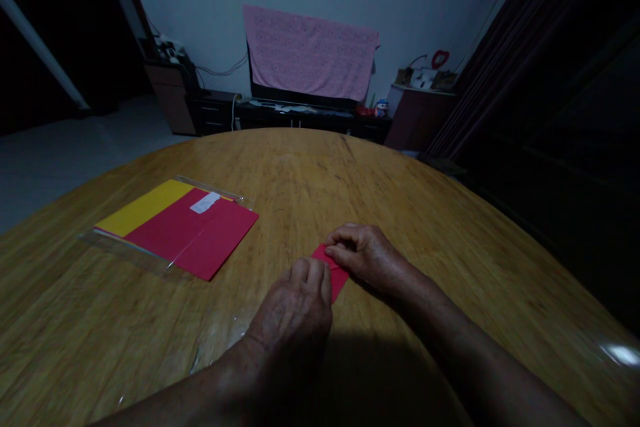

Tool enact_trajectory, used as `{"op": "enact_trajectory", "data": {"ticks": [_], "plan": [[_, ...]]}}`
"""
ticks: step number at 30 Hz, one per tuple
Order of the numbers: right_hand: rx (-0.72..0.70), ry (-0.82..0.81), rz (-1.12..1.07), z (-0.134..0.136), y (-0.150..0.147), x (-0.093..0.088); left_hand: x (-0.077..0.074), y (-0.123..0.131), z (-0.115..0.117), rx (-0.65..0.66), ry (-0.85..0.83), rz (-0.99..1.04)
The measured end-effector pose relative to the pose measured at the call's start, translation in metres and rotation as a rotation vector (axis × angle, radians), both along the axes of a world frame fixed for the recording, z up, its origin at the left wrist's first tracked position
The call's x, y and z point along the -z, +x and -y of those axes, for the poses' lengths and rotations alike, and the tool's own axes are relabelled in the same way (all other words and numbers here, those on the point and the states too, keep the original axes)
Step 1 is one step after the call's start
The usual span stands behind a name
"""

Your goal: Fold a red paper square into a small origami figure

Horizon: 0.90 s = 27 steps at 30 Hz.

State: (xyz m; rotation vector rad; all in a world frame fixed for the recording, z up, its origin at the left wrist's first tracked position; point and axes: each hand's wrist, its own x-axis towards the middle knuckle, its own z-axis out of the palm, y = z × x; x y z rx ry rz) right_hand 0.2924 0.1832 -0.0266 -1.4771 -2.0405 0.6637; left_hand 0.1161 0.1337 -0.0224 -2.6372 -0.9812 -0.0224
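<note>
A small folded piece of red paper (334, 275) lies on the round wooden table (310, 173) in front of me. My left hand (295, 310) rests on its near end with fingers curled down onto it. My right hand (367, 257) presses its far end, fingertips pinched together on the fold. Most of the paper is hidden under both hands.
To the left lies a clear plastic sleeve (165, 227) with red and yellow paper sheets (193, 233) and a white label. Beyond the table stand a low cabinet with a screen under a pink cloth (310, 53), and dark curtains at the right.
</note>
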Motion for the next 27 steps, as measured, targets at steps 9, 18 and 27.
{"op": "enact_trajectory", "data": {"ticks": [9, 18, 27], "plan": [[-0.003, 0.004, 0.032, 0.001, -0.001, -0.002, -0.006, 0.001, -0.004, -0.003, -0.096, 0.011], [-0.031, 0.051, 0.032, -0.001, 0.001, 0.003, -0.014, -0.019, -0.024, 0.085, -0.329, 0.135], [-0.07, 0.148, 0.099, 0.0, -0.001, 0.0, -0.011, -0.034, -0.041, 0.255, -0.253, 0.221]]}}
